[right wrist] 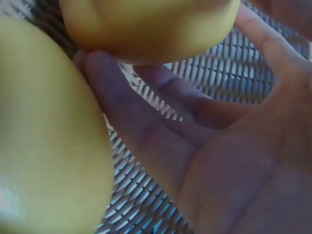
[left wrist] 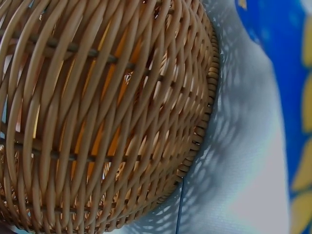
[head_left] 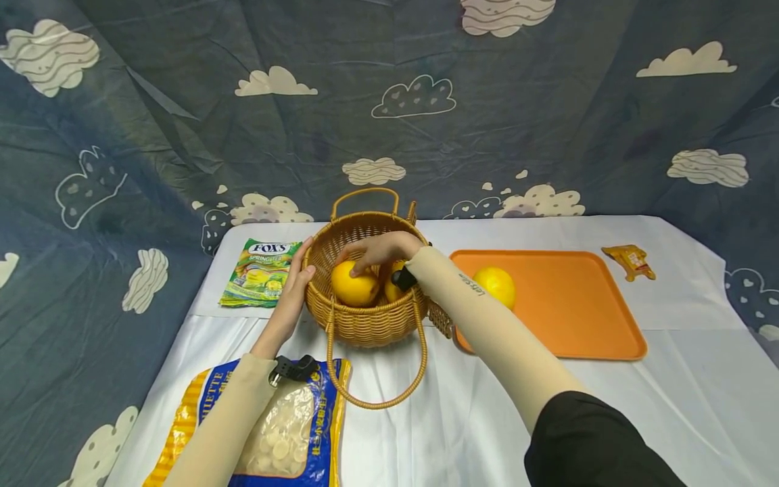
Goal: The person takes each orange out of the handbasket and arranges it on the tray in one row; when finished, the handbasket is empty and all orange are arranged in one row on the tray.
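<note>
A wicker basket [head_left: 365, 331] stands mid-table with its front handle hanging down. My left hand [head_left: 293, 291] rests along the basket's left side, fingers extended up near the rim. The left wrist view shows the woven wall [left wrist: 112, 122] close up. My right hand [head_left: 386, 249] is down inside the basket, fingers curled round a smooth yellow-orange fruit [head_left: 355, 284]. In the right wrist view, that hand [right wrist: 214, 141] has fingers against the underside and side of the fruit [right wrist: 151, 29]. A second yellow fruit [right wrist: 48, 131] lies beside it, partly hidden by the right wrist in the head view.
An orange tray [head_left: 560, 304] on the right bears a yellow fruit [head_left: 496, 285]. Beyond it lies a small orange packet [head_left: 631, 262]. Left of the basket is a green Fox's bag [head_left: 258, 274]; a blue-and-yellow bag [head_left: 282, 433] with pale round pieces lies in front, under the left forearm.
</note>
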`<act>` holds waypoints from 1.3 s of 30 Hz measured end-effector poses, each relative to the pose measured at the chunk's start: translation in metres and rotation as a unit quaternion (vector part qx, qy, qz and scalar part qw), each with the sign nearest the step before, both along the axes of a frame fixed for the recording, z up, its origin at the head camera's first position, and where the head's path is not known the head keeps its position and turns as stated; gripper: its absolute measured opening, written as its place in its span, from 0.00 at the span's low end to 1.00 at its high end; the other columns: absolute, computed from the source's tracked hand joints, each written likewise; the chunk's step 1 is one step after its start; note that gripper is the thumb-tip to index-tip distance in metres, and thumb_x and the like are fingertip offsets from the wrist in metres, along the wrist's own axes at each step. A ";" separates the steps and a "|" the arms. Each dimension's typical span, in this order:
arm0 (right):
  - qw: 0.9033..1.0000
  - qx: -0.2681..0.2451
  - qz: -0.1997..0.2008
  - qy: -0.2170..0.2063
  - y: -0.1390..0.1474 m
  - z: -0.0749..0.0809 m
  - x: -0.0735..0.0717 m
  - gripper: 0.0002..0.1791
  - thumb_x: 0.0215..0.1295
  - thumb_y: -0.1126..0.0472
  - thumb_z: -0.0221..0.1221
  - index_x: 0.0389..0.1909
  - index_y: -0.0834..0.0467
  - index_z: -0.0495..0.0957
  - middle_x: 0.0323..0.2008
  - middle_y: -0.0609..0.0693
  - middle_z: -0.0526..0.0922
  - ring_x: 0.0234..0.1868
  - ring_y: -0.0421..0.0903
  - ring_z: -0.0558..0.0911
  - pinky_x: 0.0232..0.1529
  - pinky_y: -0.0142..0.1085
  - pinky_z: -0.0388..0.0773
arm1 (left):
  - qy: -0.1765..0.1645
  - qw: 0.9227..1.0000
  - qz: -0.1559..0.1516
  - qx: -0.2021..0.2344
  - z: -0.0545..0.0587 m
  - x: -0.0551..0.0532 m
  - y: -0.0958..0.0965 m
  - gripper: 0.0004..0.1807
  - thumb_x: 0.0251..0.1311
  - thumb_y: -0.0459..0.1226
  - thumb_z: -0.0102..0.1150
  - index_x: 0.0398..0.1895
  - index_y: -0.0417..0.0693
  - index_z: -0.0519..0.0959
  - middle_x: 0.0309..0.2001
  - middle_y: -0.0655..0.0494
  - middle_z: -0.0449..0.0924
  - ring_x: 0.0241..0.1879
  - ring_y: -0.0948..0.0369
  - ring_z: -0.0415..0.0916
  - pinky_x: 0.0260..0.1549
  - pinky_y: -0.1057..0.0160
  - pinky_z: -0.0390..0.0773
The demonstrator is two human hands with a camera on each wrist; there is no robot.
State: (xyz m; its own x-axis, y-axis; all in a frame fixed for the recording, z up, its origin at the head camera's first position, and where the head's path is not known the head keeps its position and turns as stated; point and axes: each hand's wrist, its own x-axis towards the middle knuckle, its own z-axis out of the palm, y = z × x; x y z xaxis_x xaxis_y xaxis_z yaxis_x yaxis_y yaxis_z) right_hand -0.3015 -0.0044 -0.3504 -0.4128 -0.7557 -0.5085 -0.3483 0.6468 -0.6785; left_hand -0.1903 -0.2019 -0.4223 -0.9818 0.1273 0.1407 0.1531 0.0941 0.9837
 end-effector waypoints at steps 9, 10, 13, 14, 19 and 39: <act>0.987 -0.095 -0.069 -0.106 0.018 0.023 -0.004 0.26 0.72 0.61 0.51 0.69 0.52 0.62 0.66 0.55 0.58 0.48 0.58 0.77 0.48 0.53 0.76 | 0.009 1.000 0.004 -0.005 -0.005 -0.004 -0.001 0.31 0.70 0.44 0.34 0.76 0.63 0.46 0.75 0.60 0.40 0.72 0.54 0.40 0.65 0.41 0.43; 0.986 -0.104 -0.072 -0.108 0.021 0.027 -0.004 0.26 0.72 0.61 0.51 0.69 0.52 0.62 0.66 0.55 0.58 0.46 0.59 0.78 0.48 0.53 0.76 | 0.006 1.000 0.004 -0.005 -0.004 -0.004 -0.001 0.31 0.70 0.43 0.34 0.76 0.62 0.46 0.75 0.59 0.40 0.72 0.54 0.40 0.65 0.42 0.42; 0.983 -0.126 -0.078 -0.106 0.030 0.036 -0.006 0.26 0.72 0.60 0.51 0.69 0.51 0.61 0.66 0.54 0.58 0.35 0.60 0.79 0.46 0.54 0.76 | 0.001 1.000 0.002 -0.004 0.002 0.000 0.001 0.32 0.71 0.41 0.33 0.77 0.58 0.44 0.75 0.56 0.39 0.72 0.52 0.39 0.66 0.42 0.42; 0.983 -0.131 -0.080 -0.101 0.033 0.039 -0.006 0.26 0.72 0.60 0.52 0.69 0.51 0.61 0.66 0.53 0.59 0.32 0.60 0.78 0.46 0.54 0.76 | 0.002 1.000 0.001 -0.003 0.006 0.002 0.002 0.32 0.70 0.40 0.33 0.77 0.56 0.44 0.75 0.54 0.38 0.72 0.52 0.39 0.66 0.42 0.42; 0.971 -0.181 -0.095 -0.123 0.052 0.049 -0.006 0.26 0.73 0.61 0.50 0.70 0.51 0.60 0.63 0.56 0.61 0.38 0.56 0.79 0.49 0.53 0.75 | 0.002 1.000 0.001 -0.006 0.021 0.011 0.008 0.32 0.70 0.41 0.34 0.76 0.50 0.44 0.75 0.50 0.39 0.72 0.51 0.39 0.66 0.43 0.42; 0.955 -0.212 -0.193 -0.072 0.147 0.067 0.015 0.29 0.73 0.56 0.50 0.72 0.48 0.55 0.60 0.61 0.68 0.42 0.61 0.82 0.50 0.50 0.75 | 0.008 1.000 -0.004 -0.001 0.017 0.011 0.008 0.33 0.70 0.42 0.34 0.77 0.51 0.43 0.75 0.52 0.39 0.72 0.53 0.39 0.65 0.42 0.43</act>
